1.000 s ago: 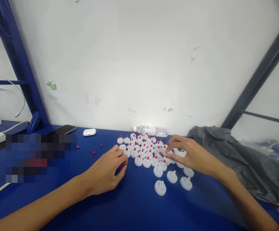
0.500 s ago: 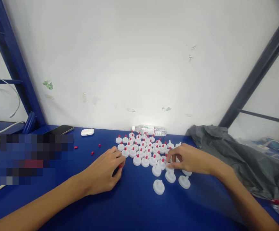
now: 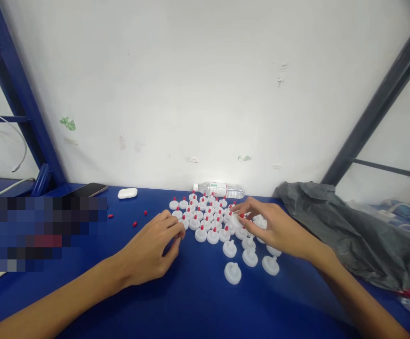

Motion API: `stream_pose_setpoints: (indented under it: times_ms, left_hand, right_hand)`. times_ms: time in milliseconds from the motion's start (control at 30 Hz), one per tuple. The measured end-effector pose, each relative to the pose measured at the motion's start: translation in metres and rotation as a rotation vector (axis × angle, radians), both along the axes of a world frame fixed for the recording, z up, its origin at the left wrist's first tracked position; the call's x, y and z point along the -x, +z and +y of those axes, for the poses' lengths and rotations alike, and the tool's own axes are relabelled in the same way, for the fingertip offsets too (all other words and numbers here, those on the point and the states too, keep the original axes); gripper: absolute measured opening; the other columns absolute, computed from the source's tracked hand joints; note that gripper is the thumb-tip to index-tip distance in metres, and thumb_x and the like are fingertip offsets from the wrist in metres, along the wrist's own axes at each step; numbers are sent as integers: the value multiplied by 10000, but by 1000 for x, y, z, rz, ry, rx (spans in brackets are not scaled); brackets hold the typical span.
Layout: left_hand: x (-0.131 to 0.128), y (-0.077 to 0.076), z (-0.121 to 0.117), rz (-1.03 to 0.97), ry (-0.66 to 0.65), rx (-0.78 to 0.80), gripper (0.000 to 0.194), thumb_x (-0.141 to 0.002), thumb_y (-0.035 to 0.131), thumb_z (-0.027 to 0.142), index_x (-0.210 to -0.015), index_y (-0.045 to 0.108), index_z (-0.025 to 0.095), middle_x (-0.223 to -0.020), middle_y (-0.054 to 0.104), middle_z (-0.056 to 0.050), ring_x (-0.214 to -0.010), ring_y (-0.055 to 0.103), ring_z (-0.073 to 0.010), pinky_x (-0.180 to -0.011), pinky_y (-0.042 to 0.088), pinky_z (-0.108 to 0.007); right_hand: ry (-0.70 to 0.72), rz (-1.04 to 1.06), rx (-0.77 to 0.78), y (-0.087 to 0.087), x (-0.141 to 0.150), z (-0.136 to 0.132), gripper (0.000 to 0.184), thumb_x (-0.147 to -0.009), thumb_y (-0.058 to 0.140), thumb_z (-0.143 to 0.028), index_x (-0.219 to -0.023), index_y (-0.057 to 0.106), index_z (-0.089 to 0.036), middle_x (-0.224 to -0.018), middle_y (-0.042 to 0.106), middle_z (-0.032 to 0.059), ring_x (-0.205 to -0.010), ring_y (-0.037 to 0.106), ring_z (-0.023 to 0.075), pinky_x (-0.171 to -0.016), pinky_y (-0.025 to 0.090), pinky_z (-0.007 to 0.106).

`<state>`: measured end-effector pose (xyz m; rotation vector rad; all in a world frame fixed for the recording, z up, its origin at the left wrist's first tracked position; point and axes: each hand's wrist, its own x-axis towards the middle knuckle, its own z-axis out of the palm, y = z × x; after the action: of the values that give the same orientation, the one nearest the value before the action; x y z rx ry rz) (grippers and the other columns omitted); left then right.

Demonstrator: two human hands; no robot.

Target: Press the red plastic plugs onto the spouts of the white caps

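White screw caps (image 3: 213,236) with upright spouts and red tips stand clustered on the blue tabletop (image 3: 190,301). My right hand (image 3: 261,221) is at the cluster's right side, with thumb and fingers closed about a white cap with a red tip (image 3: 242,215); the fingers partly hide it. Several white caps without red tips (image 3: 233,273) lie below and around this hand. To the cluster's left, my left hand (image 3: 160,242) rests on the table with curled fingers, its thumb near the index finger. Whatever those fingers hold is hidden. Loose red tips (image 3: 134,224) lie farther left.
A clear plastic bottle (image 3: 222,189) lies behind the caps against the wall. Left of it are a white earphone case (image 3: 127,193) and a phone (image 3: 93,189). A grey plastic bag (image 3: 332,226) spreads over the right side. Blue posts (image 3: 31,94) frame the table.
My right hand moved down among the plain caps, leaving one there, then back up to a red-tipped cap. The red tip showing in my left fingers is out of sight now.
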<state>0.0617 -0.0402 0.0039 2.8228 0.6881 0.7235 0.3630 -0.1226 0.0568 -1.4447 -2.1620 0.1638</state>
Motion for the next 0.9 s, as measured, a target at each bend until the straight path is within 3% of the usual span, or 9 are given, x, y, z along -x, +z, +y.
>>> stream_pose_setpoints:
  times_ms: [100, 200, 367, 600, 733, 833, 900]
  left_hand:
    - [-4, 2, -8, -63, -46, -12, 120, -945, 456, 149, -896, 558, 190, -886, 594, -49, -866, 486, -210, -763, 421, -362]
    - [-10, 1, -19, -90, -75, -59, 71, -949, 516, 203, -901, 566, 185, -856, 587, -44, -847, 481, -212, -748, 412, -366]
    - [-18, -5, -31, -62, -167, -86, 92, -972, 533, 229, -897, 555, 181, -839, 588, -30, -822, 481, -203, -735, 397, -357]
    - [-21, -10, -33, -6, -225, -127, 143, -1005, 458, 189, -884, 531, 172, -815, 555, -28, -786, 447, -193, -728, 372, -359]
    - [-23, -11, -36, -15, -294, 43, 253, -1040, 343, 172, -833, 486, 190, -785, 546, -6, -765, 444, -179, -732, 363, -355]
    - [-17, -6, -33, -148, -207, 197, 346, -1066, 295, 216, -739, 406, 198, -743, 495, 9, -729, 443, -159, -699, 363, -329]
    - [-9, 0, -27, -248, -114, 251, 384, -1075, 277, 248, -702, 352, 202, -717, 461, 15, -682, 426, -146, -653, 353, -317]
  right_hand:
    - [70, -3, -84, -11, 14, -1, 98, -1009, 522, -307, -1037, 578, -232, -1059, 712, 32, -921, 675, 165, -787, 525, 290]
    - [231, -102, -232, -29, 32, 0, 131, -1006, 559, -284, -1118, 572, -217, -1034, 699, 41, -934, 647, 173, -825, 511, 304]
    - [387, -148, -400, -43, 58, -5, 281, -984, 579, -466, -1020, 540, -190, -849, 676, 19, -732, 608, 152, -692, 485, 283]
    - [380, -80, -435, -45, 66, -10, 281, -967, 608, -472, -949, 531, -203, -803, 669, -3, -724, 616, 137, -704, 474, 276]
    - [412, -139, -497, -42, 65, -9, 220, -977, 622, -399, -921, 547, -200, -812, 686, 1, -756, 614, 141, -788, 475, 308]
    - [379, -256, -650, -36, 51, -3, 77, -978, 618, -248, -931, 583, -198, -846, 708, 16, -787, 610, 159, -856, 457, 349]
    - [272, -260, -641, -31, 34, 3, 36, -965, 627, -218, -981, 604, -197, -871, 709, 23, -825, 615, 178, -862, 445, 365]
